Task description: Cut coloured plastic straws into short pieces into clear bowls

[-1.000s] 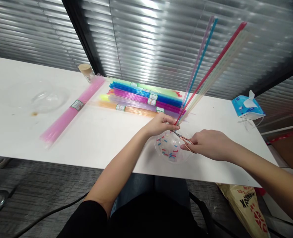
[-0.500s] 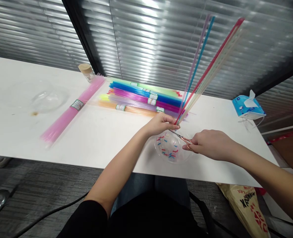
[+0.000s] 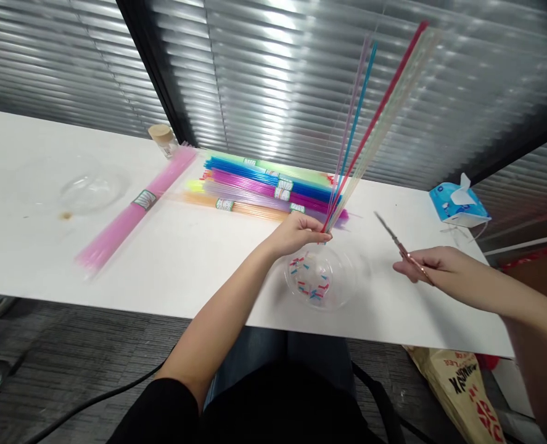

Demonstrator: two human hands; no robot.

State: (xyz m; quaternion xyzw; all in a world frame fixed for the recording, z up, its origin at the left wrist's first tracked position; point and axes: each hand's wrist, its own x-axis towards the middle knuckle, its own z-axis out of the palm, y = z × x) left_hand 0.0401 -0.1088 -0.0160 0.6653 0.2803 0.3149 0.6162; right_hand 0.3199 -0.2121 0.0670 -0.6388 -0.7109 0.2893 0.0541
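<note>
My left hand (image 3: 303, 234) is closed on the lower ends of several long thin straws (image 3: 377, 120), coloured red, blue, pale purple and whitish, which fan upward. Just below it, a clear round bowl (image 3: 342, 287) on the table holds small red and blue cut pieces (image 3: 314, 293). Off to the right of the bowl, my right hand (image 3: 421, 265) is wrapped round copper-coloured scissors (image 3: 405, 251). Their blades point up and left, apart from the straws, and look closed.
Bundles of coloured straws (image 3: 254, 185) lie behind my left hand, a pink bundle (image 3: 125, 228) left of them. Also on the white table (image 3: 162, 277) are a corked jar (image 3: 162, 139), a clear dish (image 3: 90, 188) and a blue tissue pack (image 3: 458, 203). A paper bag (image 3: 462, 388) is below right.
My right hand has moved the scissors right, away from the straw ends and the bowl. The straws in my left hand have shifted slightly left at their tops.
</note>
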